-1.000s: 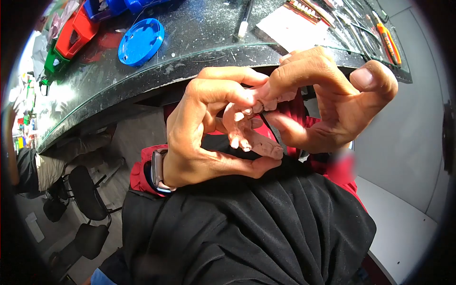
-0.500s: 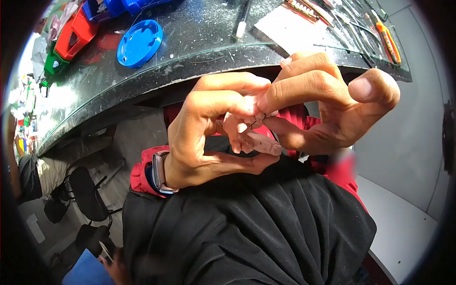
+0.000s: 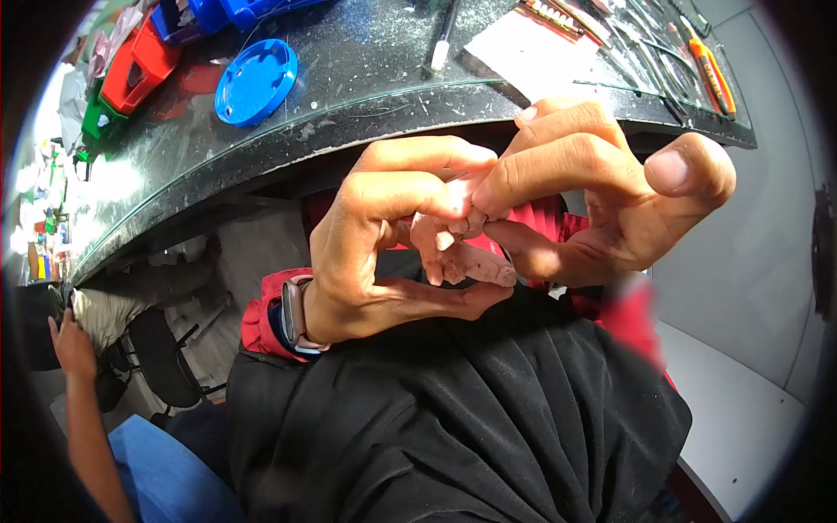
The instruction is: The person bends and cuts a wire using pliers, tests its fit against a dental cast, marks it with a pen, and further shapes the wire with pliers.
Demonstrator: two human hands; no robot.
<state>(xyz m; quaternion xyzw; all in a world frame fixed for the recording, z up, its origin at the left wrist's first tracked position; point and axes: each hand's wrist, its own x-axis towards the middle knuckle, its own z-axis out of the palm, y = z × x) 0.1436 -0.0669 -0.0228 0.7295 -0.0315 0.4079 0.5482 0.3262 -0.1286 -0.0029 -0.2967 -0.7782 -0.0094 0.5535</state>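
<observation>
Before a black, white-flecked worktop [image 3: 366,74], a pink, curved dental cast [image 3: 479,264] is clasped in the bare left hand [image 3: 344,244], thumb opposite fingers; the bare right hand [image 3: 623,231] pinches its upper part. A round, blue plastic lid [image 3: 255,83] lies beyond.

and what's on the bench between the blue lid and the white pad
In the head view, a dark, white-tipped pen-like tool lies between the blue lid and the white pad.

The pink cast [image 3: 479,265] looks matt (chalky), 1 blue lid [image 3: 256,83] glossy plastic, the black garment [image 3: 453,410] cloth.
</observation>
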